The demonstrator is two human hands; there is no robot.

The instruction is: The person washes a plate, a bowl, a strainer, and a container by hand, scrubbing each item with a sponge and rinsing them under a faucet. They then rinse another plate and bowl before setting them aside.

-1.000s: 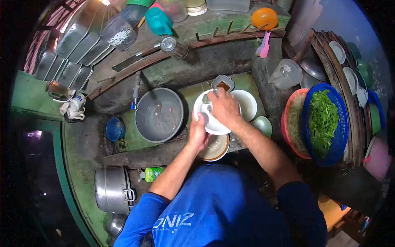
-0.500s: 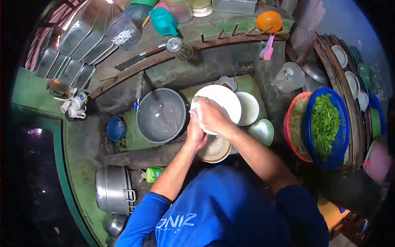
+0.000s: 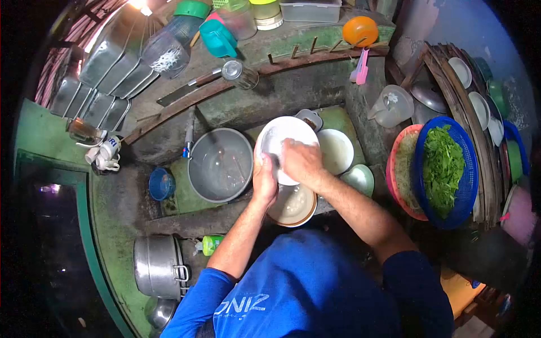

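- Hidden: the right hand point(image 3: 301, 162) is partly curled against the inside of the white bowl point(image 3: 288, 128); whether it holds anything under its fingers cannot be told.
- Left hand point(image 3: 265, 179): half closed, gripping the bowl's near-left rim; its fingertips are blurred.
- White bowl: right of the gray basin point(image 3: 220, 165), hollow turned up towards the head view, round, without a long axis.
- Brown-rimmed dish point(image 3: 293, 206): lower right of the basin, top edge covered.
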